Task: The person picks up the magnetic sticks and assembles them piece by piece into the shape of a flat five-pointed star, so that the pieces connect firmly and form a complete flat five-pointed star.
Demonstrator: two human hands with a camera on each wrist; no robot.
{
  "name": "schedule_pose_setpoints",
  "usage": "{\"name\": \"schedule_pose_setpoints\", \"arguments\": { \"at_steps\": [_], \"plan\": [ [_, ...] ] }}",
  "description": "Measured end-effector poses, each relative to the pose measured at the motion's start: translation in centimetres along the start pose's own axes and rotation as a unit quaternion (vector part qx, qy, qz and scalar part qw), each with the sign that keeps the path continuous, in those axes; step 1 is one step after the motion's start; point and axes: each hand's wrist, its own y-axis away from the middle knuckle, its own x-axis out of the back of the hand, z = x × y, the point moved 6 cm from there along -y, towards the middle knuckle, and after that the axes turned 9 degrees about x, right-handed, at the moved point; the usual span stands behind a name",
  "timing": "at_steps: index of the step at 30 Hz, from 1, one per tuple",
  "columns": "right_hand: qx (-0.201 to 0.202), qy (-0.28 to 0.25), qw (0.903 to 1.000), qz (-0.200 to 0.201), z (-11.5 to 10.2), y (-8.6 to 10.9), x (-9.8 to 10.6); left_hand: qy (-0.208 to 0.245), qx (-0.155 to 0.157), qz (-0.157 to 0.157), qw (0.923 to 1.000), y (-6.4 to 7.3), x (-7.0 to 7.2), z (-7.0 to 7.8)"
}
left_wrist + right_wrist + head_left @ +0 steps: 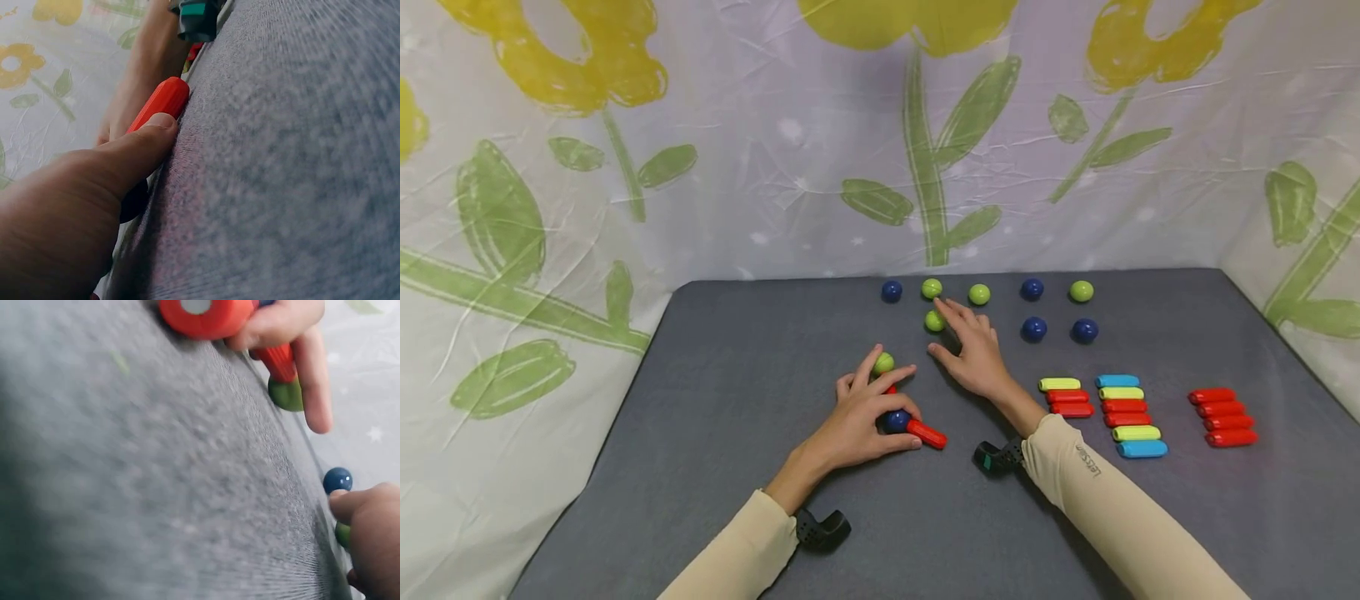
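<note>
- Red rod (928, 434): on the worktop (715, 367), left of the rod stacks (1124, 407), one end against a blue ball (897, 422).
- Left hand (853, 425): thumb and curled fingers grip the blue ball and red rod. Another red rod, partly hidden, shows between that ball and a green ball (883, 363).
- Right hand (973, 354): fingers extended, thumb apart, just beside a second green ball (934, 322); cannot tell whether they touch.
- Edges: back row of five balls (979, 294) sits close to the far edge.
- Room: wide stretch of worktop from left hand to left edge; narrower strip between the middle and right stacks.
</note>
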Motion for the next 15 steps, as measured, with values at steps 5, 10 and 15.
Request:
{"name": "schedule_pose_setpoints", "arguments": {
  "at_steps": [5, 10, 15],
  "plan": [
    [0.020, 0.008, 0.9996, -0.017, -0.1, -0.1, -0.3, 0.003, -0.001, 0.001, 1.0000, 0.0, 0.0, -0.1],
    [0.032, -0.024, 0.9989, -0.024, -0.6, 0.8, 0.0, 0.008, 0.004, 0.011, 0.9999, 0.0, 0.0, -0.2],
    [0.038, -0.087, 0.9938, -0.058, -1.2, 2.8, 0.5, -0.008, 0.043, 0.045, 0.9980, -0.1, 0.5, -0.9]
  ]
}}
